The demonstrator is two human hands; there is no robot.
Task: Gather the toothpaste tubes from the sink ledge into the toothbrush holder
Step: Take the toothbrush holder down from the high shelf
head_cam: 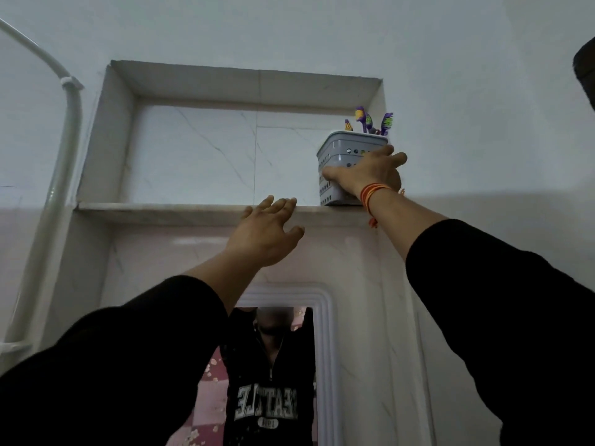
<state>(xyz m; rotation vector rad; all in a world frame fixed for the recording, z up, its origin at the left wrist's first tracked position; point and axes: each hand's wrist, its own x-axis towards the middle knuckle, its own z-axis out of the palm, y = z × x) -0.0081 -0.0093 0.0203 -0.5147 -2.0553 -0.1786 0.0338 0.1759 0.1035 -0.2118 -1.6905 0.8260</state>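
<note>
A grey perforated toothbrush holder (341, 156) stands at the right end of a recessed wall shelf (180, 209), with purple toothbrushes (365, 120) sticking out of its top. My right hand (367, 173) is wrapped around the holder's lower front, thumb on its left side and fingers on its right. My left hand (267, 233) is raised just below the shelf's front edge, fingers spread, holding nothing. No toothpaste tube is visible.
A white pipe (61, 175) runs down the wall left of the niche. Below the shelf hangs a white-framed mirror (323, 365) that reflects a person in a black top. A dark object (586, 72) juts in at the upper right edge.
</note>
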